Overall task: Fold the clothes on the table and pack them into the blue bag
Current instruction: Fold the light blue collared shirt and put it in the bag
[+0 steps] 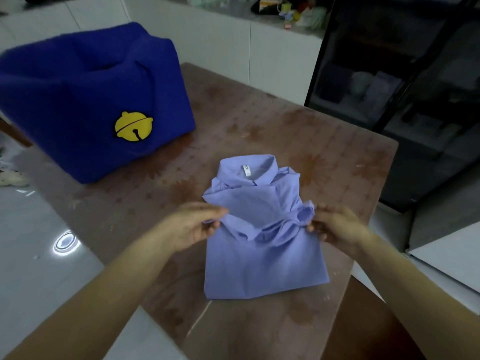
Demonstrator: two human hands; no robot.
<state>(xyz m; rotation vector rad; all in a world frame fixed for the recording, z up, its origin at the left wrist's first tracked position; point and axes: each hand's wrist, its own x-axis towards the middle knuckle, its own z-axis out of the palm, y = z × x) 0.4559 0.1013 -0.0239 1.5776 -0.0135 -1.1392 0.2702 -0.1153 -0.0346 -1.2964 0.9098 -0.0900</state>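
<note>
Lilac-blue cotton filled the middle of the head camera's view, the only view there was: a collared shirt (262, 245) lay on a worn brown table (324, 141), just in front of the person, collar (249, 167) pointing away and a small white label (247, 170) showing inside the neck. The lower half lay flat and fairly smooth, while the sleeves sat bunched and crossed over the chest. The left hand (192, 227) pinched the shirt's left edge at about mid-height, thumb and fingertips closed on a fold of cloth. The right hand (337, 227) mirrored it on the other side, fingers curled round a gathered lump of sleeve. Well apart from the shirt, at the far left of the table, stood the blue bag (85, 100), soft and boxy, with a yellow bell patch (133, 126) on its near side; its top sagged inward, and whether it stood open could not be told. A dark shelving unit (415, 87) stood beyond the table on the right. To my eye the folding was midway: the sides looked turned in, the final fold not yet made. The next move would probably call for flattening the sleeves, then bringing one end over the other evenly, so the bundle stayed compact enough to carry across to the bag.
</note>
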